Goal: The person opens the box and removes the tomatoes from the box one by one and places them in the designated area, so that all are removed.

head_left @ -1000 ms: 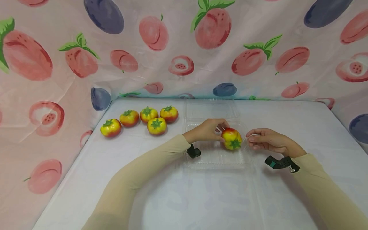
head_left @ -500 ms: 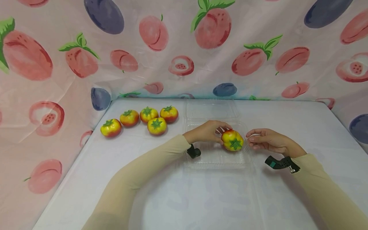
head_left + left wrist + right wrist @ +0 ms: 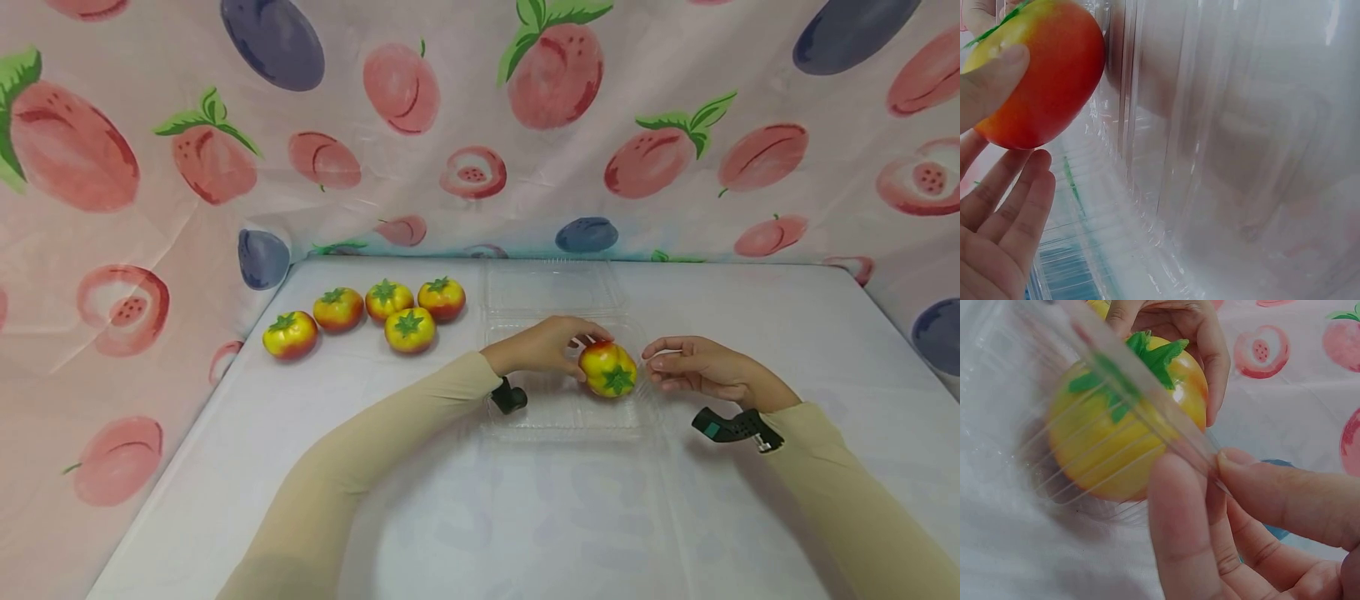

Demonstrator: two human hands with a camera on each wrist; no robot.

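Note:
My left hand [image 3: 543, 346] holds a yellow-red persimmon [image 3: 606, 365] with a green leafy top, over the base of an open clear plastic clamshell box [image 3: 555, 421]. In the left wrist view its thumb lies on one side of the persimmon [image 3: 1063, 81], with the fingers below. The fruit is near the right wall of the box, leaf side tilted toward me. At that wall, my right hand [image 3: 697, 371] pinches the rim between thumb and finger, as the right wrist view shows at the clear box edge [image 3: 1179, 434]. Part of the fruit is seen through the plastic there.
Several more persimmons [image 3: 409, 330] stand in a loose group on the white table [image 3: 420, 517], left of the box. The box's lid [image 3: 551, 285] lies folded back behind its base. A fruit-print cloth [image 3: 472, 100] hangs at the back and left.
The persimmon has shifted slightly right and toward me with my left hand, its leafy top turning a little. My right hand stays at the box rim.

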